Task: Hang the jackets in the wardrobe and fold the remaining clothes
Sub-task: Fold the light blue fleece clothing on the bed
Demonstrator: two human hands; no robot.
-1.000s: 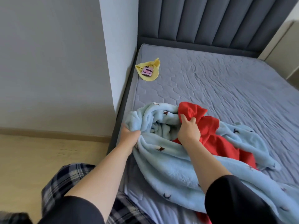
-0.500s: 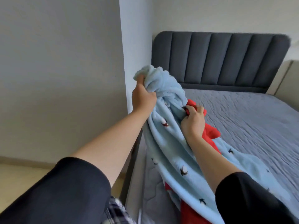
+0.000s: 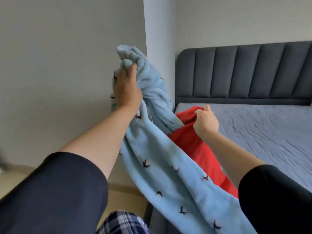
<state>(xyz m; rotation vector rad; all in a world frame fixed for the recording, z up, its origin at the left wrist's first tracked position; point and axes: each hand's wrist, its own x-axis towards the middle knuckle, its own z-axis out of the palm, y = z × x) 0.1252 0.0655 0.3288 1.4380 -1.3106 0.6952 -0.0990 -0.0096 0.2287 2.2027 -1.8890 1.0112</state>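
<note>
Fleece garment [image 3: 168, 168], pale blue with small dark motifs: bunched at one end inside left hand [image 3: 127, 89], fingers curled tight round the wad, raised in front of the wall corner [image 3: 158, 31]. Remainder trailing down and to the right past the bed edge, out of view at bottom. Jacket or not: cannot tell while crumpled.

Red garment [image 3: 192, 144]: lying against the blue fleece, partly under it. Upper fold pinched by right hand [image 3: 206, 123], thumb and curled fingers closed on the cloth, above the bed [image 3: 261, 132].

Headboard [image 3: 244, 71]: dark grey, padded, at far end of bed.

Step in hand, by judgement: separating the two pieces. Early in the task; nothing hung or folded in view.

Handling notes: keep left grip high and draw red piece slowly toward the mattress, watching for a sleeve snagged inside the fleece. Lay red flat on the bed, then shake blue out by its shoulders to identify it. Fleece probably heavy and clingy, likely to drag its neighbour off the edge.
</note>
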